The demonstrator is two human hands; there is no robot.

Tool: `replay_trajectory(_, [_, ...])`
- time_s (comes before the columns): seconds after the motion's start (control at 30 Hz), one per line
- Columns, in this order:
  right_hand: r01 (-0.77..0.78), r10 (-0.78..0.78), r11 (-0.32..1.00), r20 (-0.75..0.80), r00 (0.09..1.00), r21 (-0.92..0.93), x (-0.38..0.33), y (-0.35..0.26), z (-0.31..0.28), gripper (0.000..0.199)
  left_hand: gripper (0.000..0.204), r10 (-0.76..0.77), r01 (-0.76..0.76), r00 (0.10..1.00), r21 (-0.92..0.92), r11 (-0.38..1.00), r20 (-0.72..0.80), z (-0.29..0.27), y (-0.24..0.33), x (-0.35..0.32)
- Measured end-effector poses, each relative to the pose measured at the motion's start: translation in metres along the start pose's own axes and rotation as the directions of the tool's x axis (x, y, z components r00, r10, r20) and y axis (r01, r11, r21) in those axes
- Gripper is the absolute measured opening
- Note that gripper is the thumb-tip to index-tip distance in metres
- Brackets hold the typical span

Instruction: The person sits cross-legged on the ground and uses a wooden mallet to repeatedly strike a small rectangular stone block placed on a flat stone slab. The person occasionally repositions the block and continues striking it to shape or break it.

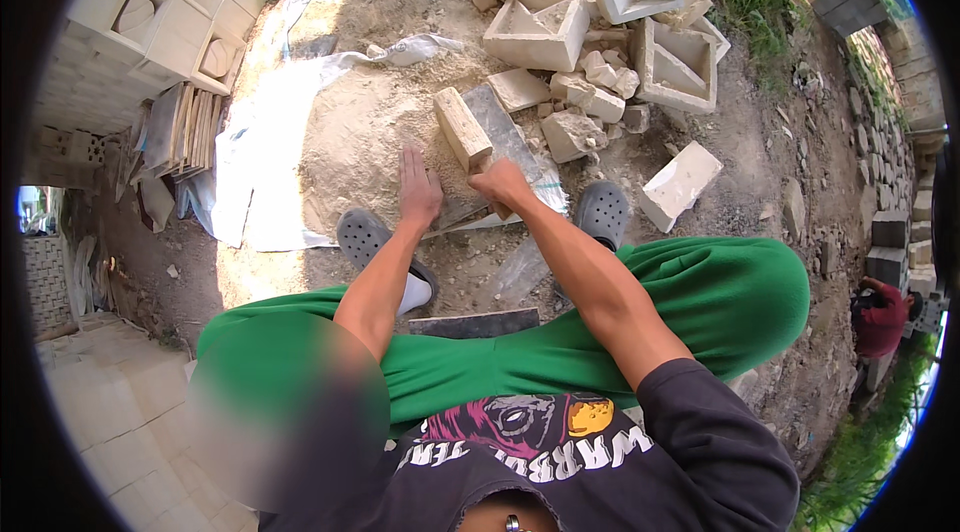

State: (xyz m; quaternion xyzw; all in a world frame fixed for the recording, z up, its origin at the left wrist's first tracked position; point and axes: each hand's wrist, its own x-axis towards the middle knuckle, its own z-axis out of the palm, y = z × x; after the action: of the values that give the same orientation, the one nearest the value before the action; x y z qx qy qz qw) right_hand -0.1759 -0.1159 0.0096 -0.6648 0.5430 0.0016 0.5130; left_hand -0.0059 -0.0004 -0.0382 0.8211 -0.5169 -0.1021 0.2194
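My left hand (420, 190) rests on the edge of a heap of pale sandy powder (350, 132), its fingers stretched out and holding nothing. Close by, my right hand (503, 184) is closed at the near end of a pale, dusty rectangular block (460, 127). The fingers' undersides are hidden, and I cannot tell whether the block is wood or stone. A dark flat board (488, 112) lies beside and partly beneath the block. Under the powder spreads a white woven sheet (268, 187), bright in the sun on its left side.
Molded pale blocks with triangular openings (540, 32) lie in a pile beyond, with broken chunks (575, 135). A loose white block (681, 186) is at right. Stacked blocks (165, 7) and thin boards (190, 132) stand left. Another person (880, 320) is at far right.
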Motion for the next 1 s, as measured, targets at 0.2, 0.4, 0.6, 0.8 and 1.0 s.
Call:
replay_trajectory(0.2, [-0.068,0.072,0.995,0.062,0.995,-0.072,-0.004,-0.012,-0.007,0.045,0.075,-0.164,0.166,0.986,0.035,0.986,-0.037,0.0,-0.006,-0.031])
replay_trajectory(0.4, [0.155,-0.167,0.976,-0.066,0.984,-0.153,-0.04,-0.014,-0.005,0.04,0.087,-0.027,0.015,0.993,0.099,0.995,0.118,-0.004,0.005,-0.05])
replay_trajectory(0.6, [0.105,-0.101,0.99,0.046,0.994,-0.099,-0.054,-0.029,-0.014,0.039,0.088,-0.072,0.057,0.983,0.086,0.995,0.171,-0.008,0.009,-0.043])
replay_trajectory(0.8, [0.255,-0.258,0.966,-0.077,0.963,-0.048,-0.057,-0.04,-0.017,0.04,0.093,-0.091,0.075,0.987,0.124,0.99,0.13,-0.003,0.002,-0.041])
replay_trajectory(1.0, [0.129,-0.111,0.949,0.077,0.991,-0.289,-0.034,-0.015,-0.013,0.045,0.097,-0.172,0.148,0.975,0.171,0.974,0.138,0.002,0.007,-0.033])
